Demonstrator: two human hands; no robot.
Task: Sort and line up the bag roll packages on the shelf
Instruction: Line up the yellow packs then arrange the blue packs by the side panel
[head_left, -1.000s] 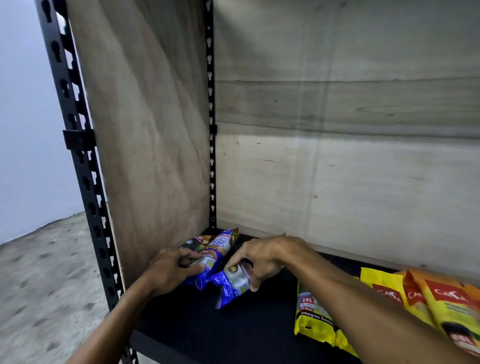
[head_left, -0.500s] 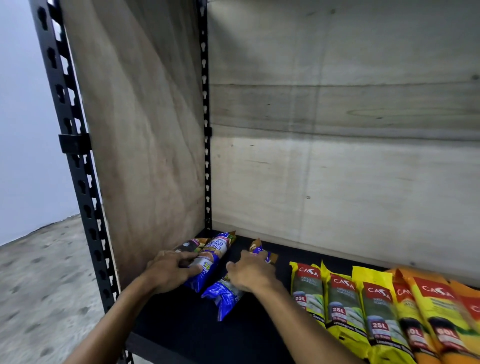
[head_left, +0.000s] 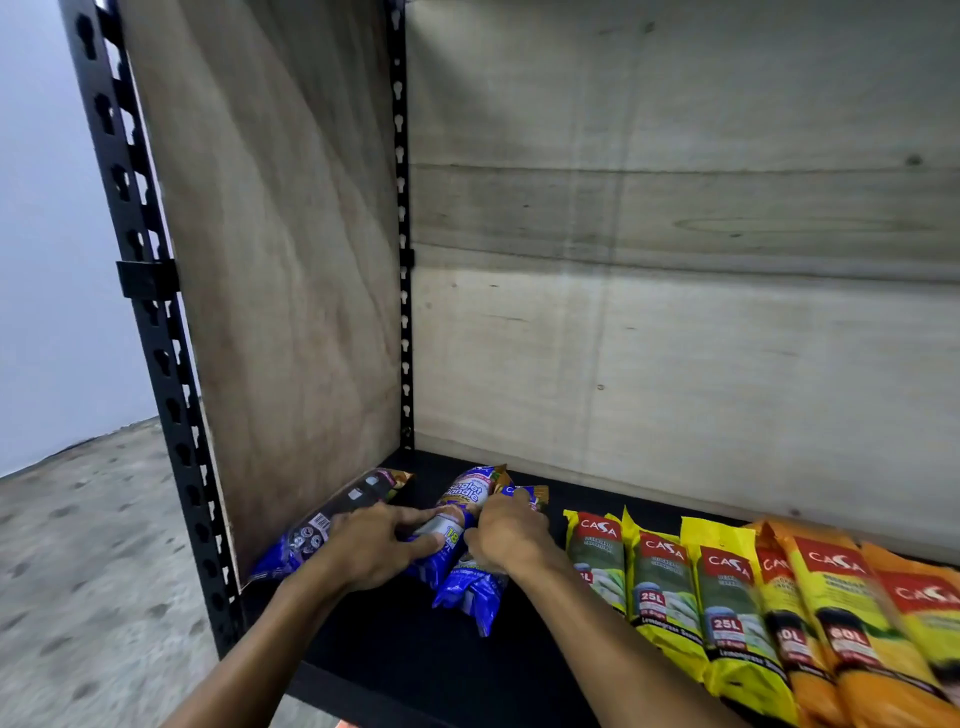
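Three blue bag roll packages lie side by side in the shelf's left corner. The leftmost one (head_left: 332, 525) rests along the plywood side wall. My left hand (head_left: 376, 545) lies over the middle blue package (head_left: 465, 493), fingers stretched across it. My right hand (head_left: 506, 535) grips the rightmost blue package (head_left: 475, 592), fingers curled over its top. To the right, yellow packages (head_left: 660, 582) and orange packages (head_left: 841, 623) lie in a row, all pointing front to back.
The black shelf board (head_left: 395, 654) has bare room in front of the blue packages. A plywood side wall (head_left: 270, 291) closes the left, a plywood back panel (head_left: 675, 364) the rear. A black slotted upright (head_left: 156, 332) stands at the front left corner.
My right hand has turned the rightmost blue package straighter and pushed it against the middle one. The left hand stayed on the middle package. The view swung right, showing more yellow and orange packages.
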